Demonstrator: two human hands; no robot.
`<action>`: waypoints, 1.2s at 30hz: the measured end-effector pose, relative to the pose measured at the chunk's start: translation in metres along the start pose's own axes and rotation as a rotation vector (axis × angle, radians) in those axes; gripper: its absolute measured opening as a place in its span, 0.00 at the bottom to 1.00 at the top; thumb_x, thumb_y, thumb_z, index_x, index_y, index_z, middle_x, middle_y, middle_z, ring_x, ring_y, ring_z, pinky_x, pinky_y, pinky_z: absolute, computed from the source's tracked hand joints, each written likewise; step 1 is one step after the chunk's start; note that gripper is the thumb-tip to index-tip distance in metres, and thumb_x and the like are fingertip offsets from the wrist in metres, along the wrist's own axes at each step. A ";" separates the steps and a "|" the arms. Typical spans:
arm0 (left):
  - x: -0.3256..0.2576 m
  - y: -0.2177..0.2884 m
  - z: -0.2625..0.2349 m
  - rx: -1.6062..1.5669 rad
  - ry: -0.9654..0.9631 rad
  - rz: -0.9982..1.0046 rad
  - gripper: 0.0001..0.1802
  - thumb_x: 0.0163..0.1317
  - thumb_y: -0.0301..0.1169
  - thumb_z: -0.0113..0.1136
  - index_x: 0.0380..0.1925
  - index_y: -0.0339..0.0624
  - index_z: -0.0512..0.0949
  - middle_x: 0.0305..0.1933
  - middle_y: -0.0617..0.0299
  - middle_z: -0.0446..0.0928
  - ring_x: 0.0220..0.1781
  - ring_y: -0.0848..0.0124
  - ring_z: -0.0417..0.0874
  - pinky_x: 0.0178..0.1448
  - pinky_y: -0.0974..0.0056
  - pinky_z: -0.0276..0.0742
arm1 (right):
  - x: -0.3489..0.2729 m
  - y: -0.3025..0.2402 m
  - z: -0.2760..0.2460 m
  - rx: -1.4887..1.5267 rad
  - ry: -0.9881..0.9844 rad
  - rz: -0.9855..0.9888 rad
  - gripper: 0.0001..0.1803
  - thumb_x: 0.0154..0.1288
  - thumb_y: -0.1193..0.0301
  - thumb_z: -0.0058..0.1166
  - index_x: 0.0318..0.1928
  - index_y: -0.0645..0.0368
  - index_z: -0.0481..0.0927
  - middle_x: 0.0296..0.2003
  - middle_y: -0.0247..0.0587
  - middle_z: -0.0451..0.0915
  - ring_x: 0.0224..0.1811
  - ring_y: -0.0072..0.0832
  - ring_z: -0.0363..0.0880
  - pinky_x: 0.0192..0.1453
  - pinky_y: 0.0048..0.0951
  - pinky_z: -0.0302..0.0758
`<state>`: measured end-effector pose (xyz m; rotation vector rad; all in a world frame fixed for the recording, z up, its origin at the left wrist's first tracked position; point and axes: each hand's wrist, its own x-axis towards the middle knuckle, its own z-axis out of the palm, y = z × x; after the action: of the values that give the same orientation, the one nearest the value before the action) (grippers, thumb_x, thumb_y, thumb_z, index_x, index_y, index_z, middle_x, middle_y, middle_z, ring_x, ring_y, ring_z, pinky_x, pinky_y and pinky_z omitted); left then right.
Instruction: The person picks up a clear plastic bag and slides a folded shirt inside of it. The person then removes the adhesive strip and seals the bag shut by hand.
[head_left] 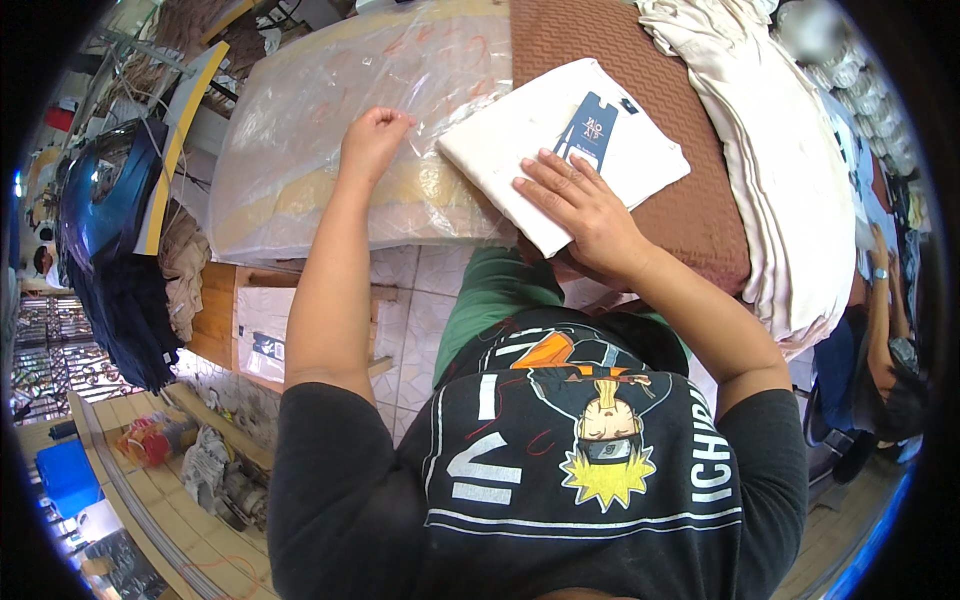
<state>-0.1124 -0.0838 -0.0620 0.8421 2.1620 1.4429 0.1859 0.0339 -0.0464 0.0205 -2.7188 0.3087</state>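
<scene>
A folded white shirt (510,125) lies at a slant where the brown cover meets the clear plastic. On its top sits a dark blue hang tag (590,128). My right hand (585,210) rests flat on the shirt's near side, its fingers stretched out and touching the tag's lower end. To the left, my left hand (370,148) is raised over the plastic sheet (300,150), thumb and fingers pinched together. What that pinch holds, if anything, is too small to make out.
Cream folded fabric (760,150) is piled along the right of the brown textured cover (560,40). A wooden stool (260,310) with another tagged white garment stands below the table's left part. Dark clothes hang at the left; another person's arm (880,300) shows far right.
</scene>
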 end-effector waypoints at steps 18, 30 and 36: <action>-0.007 -0.005 0.029 -0.123 -0.059 -0.156 0.13 0.59 0.29 0.57 0.44 0.36 0.74 0.40 0.58 0.81 0.39 0.73 0.82 0.42 0.70 0.78 | 0.013 0.006 -0.010 0.060 0.167 0.035 0.32 0.50 0.80 0.50 0.60 0.53 0.70 0.59 0.43 0.70 0.66 0.42 0.62 0.66 0.48 0.59; -0.008 -0.009 0.045 0.312 -0.032 -0.065 0.12 0.56 0.32 0.57 0.37 0.40 0.82 0.31 0.59 0.83 0.32 0.72 0.84 0.40 0.67 0.77 | 0.013 0.007 -0.009 0.064 0.180 0.037 0.31 0.50 0.80 0.51 0.60 0.53 0.70 0.59 0.44 0.70 0.67 0.42 0.62 0.66 0.48 0.60; 0.001 -0.006 0.028 0.116 -0.147 -0.086 0.12 0.59 0.35 0.58 0.35 0.39 0.83 0.32 0.59 0.83 0.35 0.72 0.83 0.42 0.69 0.75 | 0.013 0.005 -0.005 0.006 0.103 0.014 0.31 0.51 0.78 0.49 0.60 0.54 0.69 0.60 0.45 0.69 0.67 0.42 0.61 0.67 0.49 0.59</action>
<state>-0.0967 -0.0657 -0.0783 0.8560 2.1586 1.1857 0.1758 0.0401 -0.0382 -0.0119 -2.6168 0.3128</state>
